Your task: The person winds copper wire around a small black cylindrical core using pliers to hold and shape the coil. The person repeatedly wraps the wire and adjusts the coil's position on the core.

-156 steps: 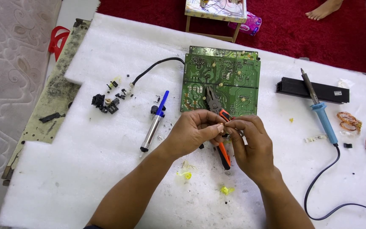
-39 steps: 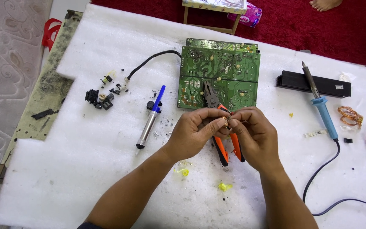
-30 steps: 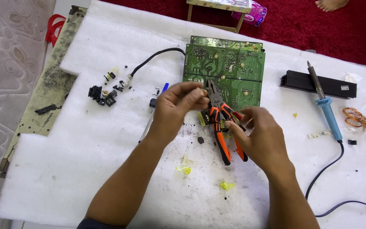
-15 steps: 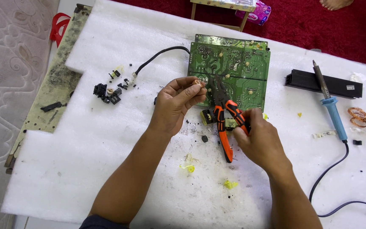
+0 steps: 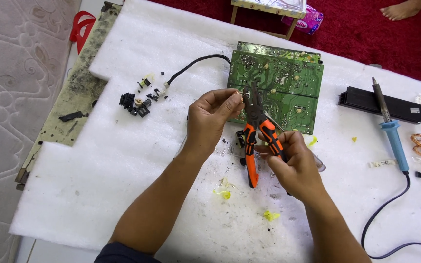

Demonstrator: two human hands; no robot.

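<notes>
While right hand point(image 5: 296, 163) grips orange-handled pliers point(image 5: 255, 131) just below green circuit board point(image 5: 276, 92), left hand point(image 5: 210, 117) fingers pinch small component point(image 5: 240, 94) at plier tips.

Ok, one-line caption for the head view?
Right hand holds orange pliers to a small part pinched in the left hand, over a green circuit board on white foam.

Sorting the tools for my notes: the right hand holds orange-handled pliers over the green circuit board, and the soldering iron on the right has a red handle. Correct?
Not quite. The head view shows the soldering iron has a blue handle, not red. The rest stands: the right hand holds orange-handled pliers over the green circuit board.
</notes>
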